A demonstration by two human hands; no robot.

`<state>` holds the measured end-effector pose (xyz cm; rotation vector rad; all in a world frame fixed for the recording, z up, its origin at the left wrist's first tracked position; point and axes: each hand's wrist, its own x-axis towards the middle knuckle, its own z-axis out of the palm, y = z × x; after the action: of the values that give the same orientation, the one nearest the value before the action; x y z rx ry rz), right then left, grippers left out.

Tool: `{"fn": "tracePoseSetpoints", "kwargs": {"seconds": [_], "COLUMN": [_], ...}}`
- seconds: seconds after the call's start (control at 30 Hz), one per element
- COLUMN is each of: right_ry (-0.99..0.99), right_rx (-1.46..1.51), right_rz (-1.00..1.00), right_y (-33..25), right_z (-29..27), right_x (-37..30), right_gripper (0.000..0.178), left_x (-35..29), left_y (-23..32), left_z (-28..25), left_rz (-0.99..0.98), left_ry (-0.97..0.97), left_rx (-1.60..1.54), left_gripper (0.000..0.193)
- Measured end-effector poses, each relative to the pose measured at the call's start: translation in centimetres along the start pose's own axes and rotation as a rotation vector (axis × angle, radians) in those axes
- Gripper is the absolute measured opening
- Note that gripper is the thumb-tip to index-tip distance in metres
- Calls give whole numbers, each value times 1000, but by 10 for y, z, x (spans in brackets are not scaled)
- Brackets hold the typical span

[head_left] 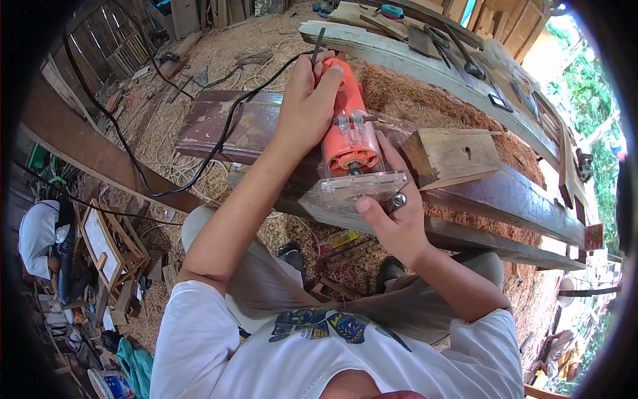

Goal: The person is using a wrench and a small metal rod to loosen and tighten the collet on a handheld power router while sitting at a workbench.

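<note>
An orange trim router [345, 106] with a clear plastic base plate [362, 187] lies tilted over the dark wooden beam, its base toward me. My left hand [318, 90] is closed around its far end, where a black cord and a thin dark flat bar [319, 45] stick out. My right hand [401, 216] grips the base end, thumb at the clear plate and fingers behind it. A small shiny metal cylinder [397, 201] shows beside that thumb; I cannot tell its kind. Right of the router, a wooden block [453, 158] rests on the beam.
The dark varnished beam [488, 197] crosses in front of me. Beyond it, a pale plank [399, 56] carries a hammer [473, 68] and other tools. The black cord [222, 136] loops to the left. Wood shavings cover the floor. Another person [43, 233] bends at far left.
</note>
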<state>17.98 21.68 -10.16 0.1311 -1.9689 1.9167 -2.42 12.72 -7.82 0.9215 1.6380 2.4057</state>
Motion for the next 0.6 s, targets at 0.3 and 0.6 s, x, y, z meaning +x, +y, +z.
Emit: {"fn": "tracePoseSetpoints", "kwargs": {"seconds": [0.3,0.6], "right_ry": [18,17], "right_rx": [-45,-85], "right_rz": [-26,-47], "right_y": [-2,2], "right_z": [4,3], "right_x": [1,2], "right_gripper": [90,90], "left_x": [0,1], "left_y": [-5,-6], "left_z": [-3,-3], "left_rz": [5,6], "left_ry": [1,-4], "left_rx": [27,-13], "left_gripper": [40,40]}}
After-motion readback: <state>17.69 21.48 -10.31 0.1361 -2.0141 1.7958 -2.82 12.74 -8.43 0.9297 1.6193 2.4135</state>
